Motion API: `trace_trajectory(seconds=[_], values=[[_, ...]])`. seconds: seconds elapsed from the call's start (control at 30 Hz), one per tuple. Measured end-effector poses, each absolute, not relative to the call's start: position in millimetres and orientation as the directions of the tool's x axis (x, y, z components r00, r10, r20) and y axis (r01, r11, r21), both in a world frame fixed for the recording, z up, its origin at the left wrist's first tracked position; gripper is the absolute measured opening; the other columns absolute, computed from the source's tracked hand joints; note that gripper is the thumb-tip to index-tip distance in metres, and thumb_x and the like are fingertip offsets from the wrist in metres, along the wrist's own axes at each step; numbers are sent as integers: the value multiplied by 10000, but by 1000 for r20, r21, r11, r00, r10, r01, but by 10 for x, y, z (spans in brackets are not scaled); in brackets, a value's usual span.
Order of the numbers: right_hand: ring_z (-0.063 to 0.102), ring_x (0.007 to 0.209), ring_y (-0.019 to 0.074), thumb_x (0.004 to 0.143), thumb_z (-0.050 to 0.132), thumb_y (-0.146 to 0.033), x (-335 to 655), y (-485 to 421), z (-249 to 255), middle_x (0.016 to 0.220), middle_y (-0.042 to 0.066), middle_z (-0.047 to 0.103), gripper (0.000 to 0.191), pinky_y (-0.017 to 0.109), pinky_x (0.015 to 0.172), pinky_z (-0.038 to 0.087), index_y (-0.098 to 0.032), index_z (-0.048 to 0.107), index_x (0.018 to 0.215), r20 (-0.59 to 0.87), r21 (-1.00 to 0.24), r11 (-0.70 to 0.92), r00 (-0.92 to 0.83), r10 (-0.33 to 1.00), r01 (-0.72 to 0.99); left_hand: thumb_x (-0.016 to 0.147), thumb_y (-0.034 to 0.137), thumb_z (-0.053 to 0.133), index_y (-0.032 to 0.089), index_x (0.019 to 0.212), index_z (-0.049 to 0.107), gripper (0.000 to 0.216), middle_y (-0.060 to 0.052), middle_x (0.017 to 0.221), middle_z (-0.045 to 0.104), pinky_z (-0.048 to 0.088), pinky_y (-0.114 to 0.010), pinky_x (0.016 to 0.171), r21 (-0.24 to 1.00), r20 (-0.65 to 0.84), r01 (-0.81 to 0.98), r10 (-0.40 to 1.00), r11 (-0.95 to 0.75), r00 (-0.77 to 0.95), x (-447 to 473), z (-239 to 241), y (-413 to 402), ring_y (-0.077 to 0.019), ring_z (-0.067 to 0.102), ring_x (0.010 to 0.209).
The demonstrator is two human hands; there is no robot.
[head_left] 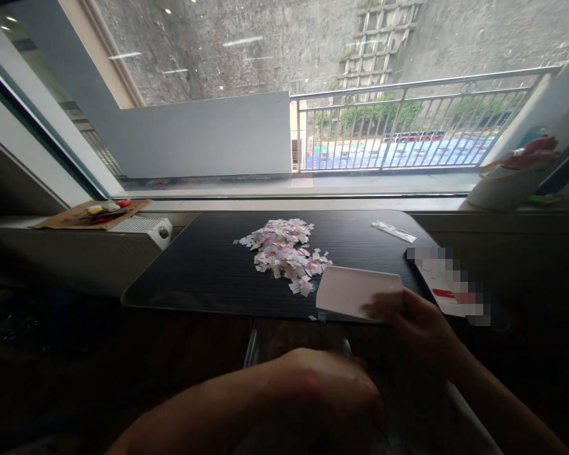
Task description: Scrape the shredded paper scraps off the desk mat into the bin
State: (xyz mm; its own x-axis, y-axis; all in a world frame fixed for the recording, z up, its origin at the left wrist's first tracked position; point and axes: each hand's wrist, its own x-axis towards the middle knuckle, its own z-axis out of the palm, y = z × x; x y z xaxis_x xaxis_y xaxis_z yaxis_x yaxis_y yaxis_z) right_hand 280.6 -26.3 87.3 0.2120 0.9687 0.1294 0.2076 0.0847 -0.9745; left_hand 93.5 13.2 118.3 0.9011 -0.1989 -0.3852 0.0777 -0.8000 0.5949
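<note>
My right hand (410, 316) grips a pale, shallow rectangular tray (348, 287) by its right end, at the table's near edge. The tray's left end is close beside a loose pile of small white and pink paper scraps (284, 249) in the middle of the black table (199, 272). A few scraps lie apart at the near edge, just under the tray. My left hand (332, 382) is below that edge, back upward and pointing down to the right. Its fingers are dark and smeared, so their hold is hidden.
A narrow clear-and-white packet (393, 231) lies at the table's back right. Nearer, a partly blurred-out flat box (448, 291) sits at the right edge. Cardboard with small items (107, 208) rests on the left sill; a white container (500, 183) stands at the right.
</note>
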Motion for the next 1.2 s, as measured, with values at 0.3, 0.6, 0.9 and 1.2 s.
trace_trajectory(seconds=[0.3, 0.6, 0.9, 1.2], values=[[803, 789, 281, 758, 803, -606, 2807, -378, 776, 837, 72, 830, 397, 354, 697, 666, -235, 745, 886, 101, -983, 60, 235, 967, 175, 820, 302, 616, 157, 1018, 706, 261, -51, 941, 723, 457, -322, 679, 577, -410, 75, -209, -814, 888, 936, 1215, 138, -223, 633, 894], [787, 754, 279, 742, 780, -618, 2732, -109, 919, 807, 64, 821, 403, 378, 678, 647, -232, 718, 841, 244, -926, 111, 348, 905, 360, 794, 332, 645, 168, 947, 703, 231, -62, 989, 725, 482, -335, 718, 603, -373, 51, -225, -796, 900, 902, 1117, 129, -251, 640, 983], [780, 717, 258, 804, 649, -411, 2468, -61, 1079, 778, 65, 817, 188, 363, 660, 625, -232, 697, 837, 299, -865, 196, 162, 940, 463, 713, 192, 630, 159, 870, 705, 177, -72, 891, 722, 434, -296, 534, 540, -448, 57, -230, -839, 864, 831, 1182, -23, -259, 647, 916], [777, 740, 277, 814, 614, -397, 2439, 19, 1118, 806, 73, 823, 188, 376, 666, 597, -239, 701, 868, 344, -778, 199, 140, 928, 597, 809, 200, 595, 154, 717, 609, 104, -97, 876, 702, 397, -274, 483, 483, -482, 101, -168, -870, 860, 736, 1220, -150, -238, 632, 891]])
